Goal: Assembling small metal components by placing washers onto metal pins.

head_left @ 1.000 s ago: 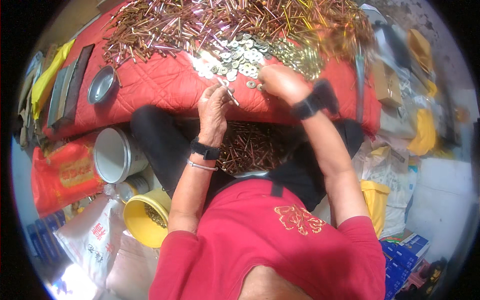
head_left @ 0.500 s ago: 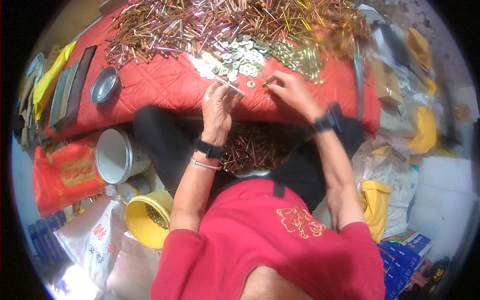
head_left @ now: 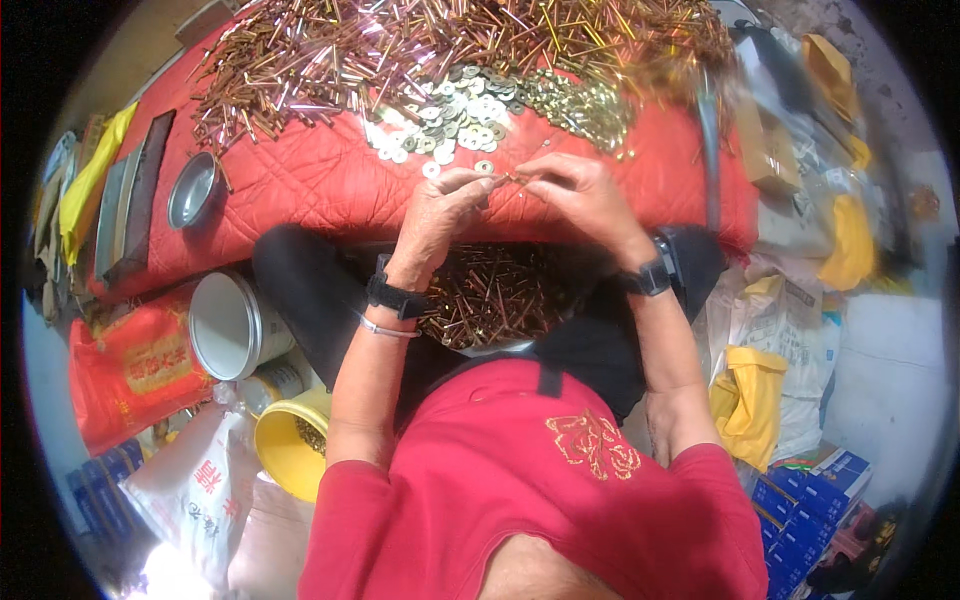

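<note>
My left hand (head_left: pixel 447 210) is closed on a slim copper-coloured bolt, mostly hidden by the fingers, with its end (head_left: pixel 505 178) poking out to the right. The fingertips of my right hand (head_left: pixel 582 197) pinch a small brass-coloured nut at that end, largely covered by the fingers. Both hands meet just above the front of the red padded cloth (head_left: pixel 330 190). Beyond them lie a heap of flat round washers (head_left: pixel 465 115), a pile of small brass-coloured nuts (head_left: pixel 585 108) and a large mound of bolts (head_left: pixel 400 50).
More bolts fill a container (head_left: pixel 490 300) between my legs. A metal bowl (head_left: pixel 193 192) rests on the cloth at left. A white bucket (head_left: pixel 225 325) and a yellow bucket (head_left: pixel 285 450) stand on the left; blue boxes (head_left: pixel 815 510) and a yellow bag (head_left: pixel 750 405) are at right.
My hands have come together; the right fingers have moved left with the nut to the bolt's end. The bolt, earlier plainly visible sticking out, is now mostly hidden by my left hand.
</note>
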